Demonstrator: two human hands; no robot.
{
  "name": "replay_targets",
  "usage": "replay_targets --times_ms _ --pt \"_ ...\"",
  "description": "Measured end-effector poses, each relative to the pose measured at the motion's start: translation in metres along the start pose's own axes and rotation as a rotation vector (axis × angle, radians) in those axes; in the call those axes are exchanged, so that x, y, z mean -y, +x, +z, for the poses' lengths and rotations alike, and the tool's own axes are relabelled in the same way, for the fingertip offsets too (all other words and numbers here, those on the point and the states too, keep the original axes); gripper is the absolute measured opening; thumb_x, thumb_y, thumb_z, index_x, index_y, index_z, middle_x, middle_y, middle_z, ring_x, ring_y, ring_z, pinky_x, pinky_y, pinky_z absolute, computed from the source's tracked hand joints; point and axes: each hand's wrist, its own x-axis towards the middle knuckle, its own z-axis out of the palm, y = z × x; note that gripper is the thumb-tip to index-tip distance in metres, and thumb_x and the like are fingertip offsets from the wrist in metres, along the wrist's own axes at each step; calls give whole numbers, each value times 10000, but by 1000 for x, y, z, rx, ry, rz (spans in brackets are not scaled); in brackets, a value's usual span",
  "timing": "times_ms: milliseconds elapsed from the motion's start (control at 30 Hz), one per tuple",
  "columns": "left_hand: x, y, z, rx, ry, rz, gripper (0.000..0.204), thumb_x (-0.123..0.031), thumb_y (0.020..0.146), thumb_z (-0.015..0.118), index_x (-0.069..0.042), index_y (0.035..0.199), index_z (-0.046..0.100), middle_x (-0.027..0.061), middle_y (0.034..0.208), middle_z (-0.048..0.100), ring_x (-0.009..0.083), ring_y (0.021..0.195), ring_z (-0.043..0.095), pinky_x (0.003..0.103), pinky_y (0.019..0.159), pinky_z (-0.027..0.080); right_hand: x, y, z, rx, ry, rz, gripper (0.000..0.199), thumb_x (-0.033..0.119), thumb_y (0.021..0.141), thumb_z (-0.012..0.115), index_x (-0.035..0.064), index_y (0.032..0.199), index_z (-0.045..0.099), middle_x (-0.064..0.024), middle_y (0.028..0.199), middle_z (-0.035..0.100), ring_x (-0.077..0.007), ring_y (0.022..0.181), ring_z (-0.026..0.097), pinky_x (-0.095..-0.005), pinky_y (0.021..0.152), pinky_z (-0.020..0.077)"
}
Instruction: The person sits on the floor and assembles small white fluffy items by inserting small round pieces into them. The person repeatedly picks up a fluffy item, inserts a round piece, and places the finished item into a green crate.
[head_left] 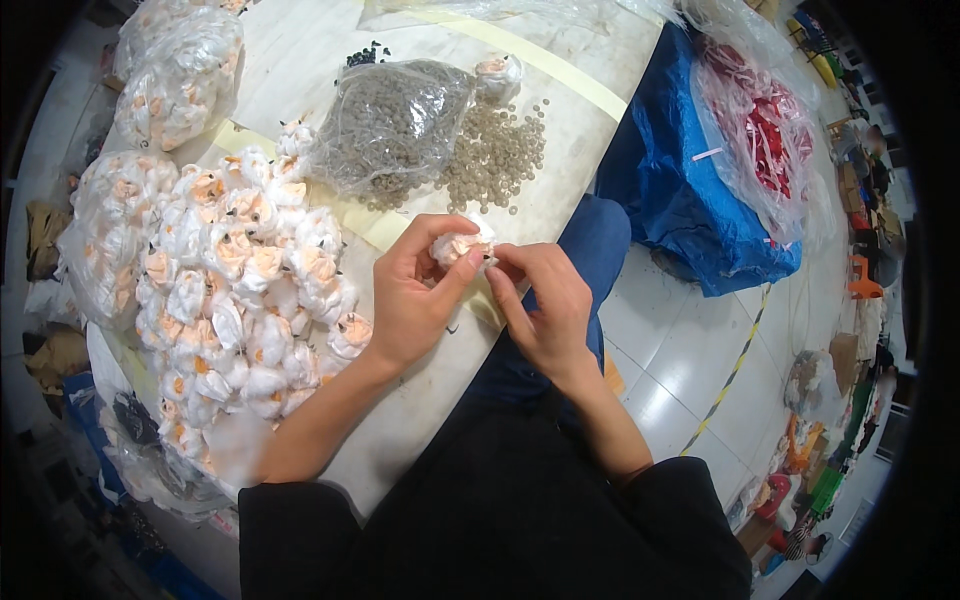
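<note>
My left hand [415, 290] is closed around a pale peach artificial flower [459, 252] wrapped in white, thumb on its near side. At the flower's right edge my right hand [545, 300] pinches with thumb and forefinger, close to a small dark spot on the flower; whatever lies between those fingertips is too small to make out. Left of my left hand spreads a large heap of similar peach and white flowers [235, 260]. Beyond my hands lies a clear plastic bag [400, 115] full of small translucent discs, with a pile of loose discs [495, 150] beside it.
A single flower [498, 75] and some small black pieces [365, 55] lie by the bag. Stuffed plastic bags [180, 80] stand at the far left. Right of the table [400, 425] is a blue sack [665, 170] with red wrapped items. Yellow tape strips cross the tabletop.
</note>
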Motion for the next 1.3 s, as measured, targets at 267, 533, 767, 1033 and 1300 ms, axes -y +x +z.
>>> replay_targets --times_ms 267,533,767,1033,1300 --pt "5 -5 1 41 162 73 291 0 949 715 -25 1221 616 25 1141 671 58 906 635 221 751 499 -2 1 5 8 42 134 107 105 921 756 35 910 675 -119 817 664 -305 738 641 -391 654 512" --pt "3 -9 6 -47 184 51 296 6 948 713 -19 1226 612 37 1135 680 79 925 655 237 763 518 3 2 5 40 26 160 111 103 939 734 23 886 677 -125 800 655 -293 695 632 -379 618 500" --pt "8 -11 5 -83 325 196 316 4 934 722 -15 1233 622 37 1144 685 80 918 653 243 757 514 8 2 14 11 120 213 140 110 989 699 -11 919 681 -104 779 654 -181 665 624 -295 627 495" --pt "4 -9 4 -78 313 268 336 -2 909 737 -23 1231 644 71 1140 715 116 905 696 267 741 552 3 8 4 80 236 306 118 101 984 701 -15 990 686 -94 814 689 -139 703 649 -273 652 506" --pt "7 -9 9 -73 438 332 354 -3 909 733 -25 1251 645 126 1124 747 242 827 763 318 692 614 -3 7 -1 164 230 498 161 149 1001 703 -11 1011 683 -86 808 693 -107 699 639 -258 639 501"
